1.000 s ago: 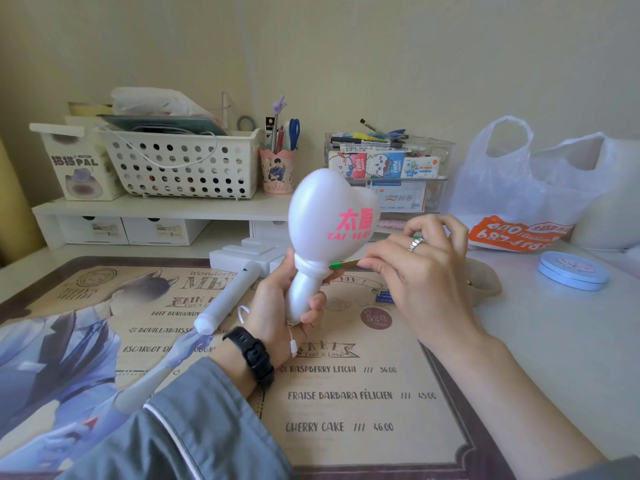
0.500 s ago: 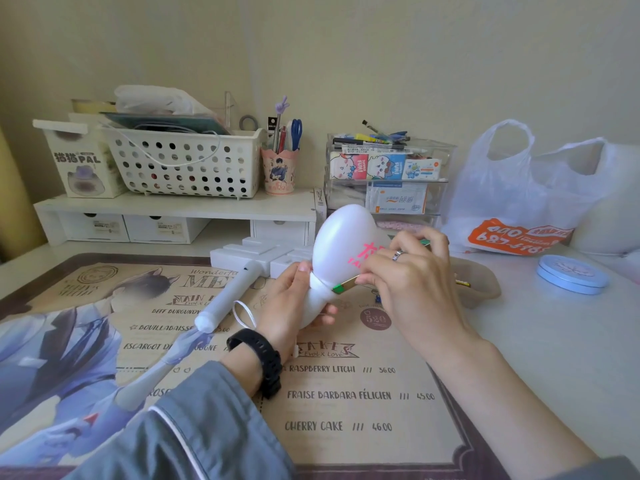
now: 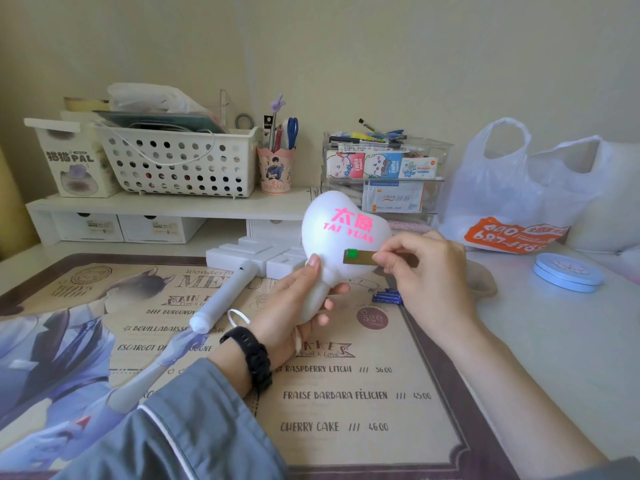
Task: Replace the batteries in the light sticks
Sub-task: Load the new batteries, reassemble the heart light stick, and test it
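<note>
A smooth white desk [image 3: 540, 348] carries a wide printed mat [image 3: 346, 410], matt and brown-bordered, laid out like a menu. At the back right slumps a thin, crinkled white plastic bag [image 3: 512, 188] with an orange panel. A stiff white plastic basket [image 3: 173, 164], full of round holes, stands on a low shelf at the back left.

The heart-shaped light stick [image 3: 332, 237], frosted white and rounded, is held upright above the middle of the mat. The left grip [image 3: 294, 317] is curled round its short handle. A second light stick [image 3: 225, 296], a plain white tube, lies slanted on the mat to the left. The right grip [image 3: 429, 275] pinches a flat brass-coloured strip [image 3: 360, 257]. The strip's green-tipped end sits in front of the heart's lower lobe. A round pale-blue tin [image 3: 568, 271] rests on the desk at the right. Small blue batteries [image 3: 388, 296] lie on the mat between the hands.

The heart reads "TAI YUAN" in pink under two pink characters. The mat lists "RASPBERRY LITCHI /// 36.00" and "CHERRY CAKE /// 46.00".
</note>
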`<state>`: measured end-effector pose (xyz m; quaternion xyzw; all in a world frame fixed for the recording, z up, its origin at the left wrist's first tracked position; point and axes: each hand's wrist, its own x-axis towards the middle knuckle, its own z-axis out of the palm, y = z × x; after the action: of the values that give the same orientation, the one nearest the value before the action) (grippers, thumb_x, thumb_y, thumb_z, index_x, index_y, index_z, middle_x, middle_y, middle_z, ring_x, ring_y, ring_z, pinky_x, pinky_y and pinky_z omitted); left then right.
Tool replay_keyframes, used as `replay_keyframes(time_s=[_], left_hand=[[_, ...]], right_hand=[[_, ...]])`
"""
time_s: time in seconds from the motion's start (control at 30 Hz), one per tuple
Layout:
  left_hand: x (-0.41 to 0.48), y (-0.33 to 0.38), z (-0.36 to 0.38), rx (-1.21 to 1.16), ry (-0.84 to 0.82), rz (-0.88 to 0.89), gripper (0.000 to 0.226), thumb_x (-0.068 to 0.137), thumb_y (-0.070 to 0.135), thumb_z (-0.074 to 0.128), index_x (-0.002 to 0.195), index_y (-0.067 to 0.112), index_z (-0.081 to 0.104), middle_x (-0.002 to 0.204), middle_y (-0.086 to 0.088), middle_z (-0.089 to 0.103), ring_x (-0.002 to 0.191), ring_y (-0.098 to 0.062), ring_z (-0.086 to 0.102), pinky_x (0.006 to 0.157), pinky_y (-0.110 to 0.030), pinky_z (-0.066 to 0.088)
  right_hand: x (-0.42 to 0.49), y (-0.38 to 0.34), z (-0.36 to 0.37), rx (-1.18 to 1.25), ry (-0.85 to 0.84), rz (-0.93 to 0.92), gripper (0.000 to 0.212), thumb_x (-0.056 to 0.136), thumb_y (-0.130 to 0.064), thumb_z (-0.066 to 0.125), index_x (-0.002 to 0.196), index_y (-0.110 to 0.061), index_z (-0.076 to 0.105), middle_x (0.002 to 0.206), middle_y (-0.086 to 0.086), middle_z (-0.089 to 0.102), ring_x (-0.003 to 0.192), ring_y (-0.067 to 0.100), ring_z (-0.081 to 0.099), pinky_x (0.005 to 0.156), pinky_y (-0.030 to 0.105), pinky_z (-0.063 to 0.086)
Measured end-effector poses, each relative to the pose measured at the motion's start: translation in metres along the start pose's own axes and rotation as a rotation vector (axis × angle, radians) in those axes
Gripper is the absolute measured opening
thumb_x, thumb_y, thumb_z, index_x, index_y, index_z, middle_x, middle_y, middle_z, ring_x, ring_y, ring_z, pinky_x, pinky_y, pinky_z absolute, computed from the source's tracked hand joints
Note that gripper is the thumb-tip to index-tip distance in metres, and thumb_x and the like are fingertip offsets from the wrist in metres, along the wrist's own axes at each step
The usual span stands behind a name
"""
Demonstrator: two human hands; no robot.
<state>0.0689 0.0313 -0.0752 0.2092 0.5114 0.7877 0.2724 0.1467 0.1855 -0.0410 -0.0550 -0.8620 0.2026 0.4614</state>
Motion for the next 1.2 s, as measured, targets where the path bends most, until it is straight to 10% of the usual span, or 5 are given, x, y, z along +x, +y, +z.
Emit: replay_keyframes(time_s=[0.13, 0.67, 1.07, 1.2], left_hand=[[0.001, -0.001, -0.002, 0.035, 0.009, 0.008, 0.045, 0.091, 0.044, 0.047, 0.107, 0.004, 0.060, 0.079, -0.006, 0.062, 0.048, -0.008, 0.049, 0.042, -0.018, 0.040], [0.004, -0.013, -0.005, 0.325, 0.143, 0.069, 0.046, 0.095, 0.048, 0.042, 0.080, 0.007, 0.058, 0.048, -0.007, 0.045, 0.043, -0.019, 0.039, 0.041, -0.022, 0.031], [0.005, -0.007, -0.003, 0.126, 0.153, 0.016, 0.050, 0.100, 0.041, 0.032, 0.111, -0.004, 0.050, 0.059, -0.007, 0.060, 0.039, -0.016, 0.041, 0.037, -0.018, 0.030], [0.006, -0.015, 0.000, 0.341, 0.227, 0.155, 0.025, 0.101, 0.033, 0.036, 0.091, 0.011, 0.045, 0.073, -0.014, 0.061, 0.044, -0.020, 0.040, 0.040, -0.023, 0.031]], right_hand=[[-0.001, 0.001, -0.004, -0.220, 0.012, -0.113, 0.011, 0.074, -0.034, 0.066, 0.067, -0.027, 0.069, 0.060, -0.010, 0.052, 0.076, 0.018, 0.049, 0.077, 0.026, 0.021], [-0.008, 0.003, 0.013, -0.325, -0.053, -0.239, 0.014, 0.072, -0.027, 0.069, 0.060, -0.023, 0.066, 0.061, -0.004, 0.050, 0.065, 0.025, 0.048, 0.066, 0.031, 0.022], [-0.011, -0.008, 0.018, -0.281, 0.002, -0.251, 0.015, 0.073, -0.022, 0.071, 0.061, -0.018, 0.063, 0.053, -0.007, 0.055, 0.062, 0.022, 0.050, 0.068, 0.028, 0.022], [-0.010, -0.003, 0.018, -0.368, -0.073, -0.269, 0.019, 0.076, -0.021, 0.072, 0.060, -0.019, 0.060, 0.058, -0.005, 0.057, 0.065, 0.025, 0.049, 0.068, 0.032, 0.027]])
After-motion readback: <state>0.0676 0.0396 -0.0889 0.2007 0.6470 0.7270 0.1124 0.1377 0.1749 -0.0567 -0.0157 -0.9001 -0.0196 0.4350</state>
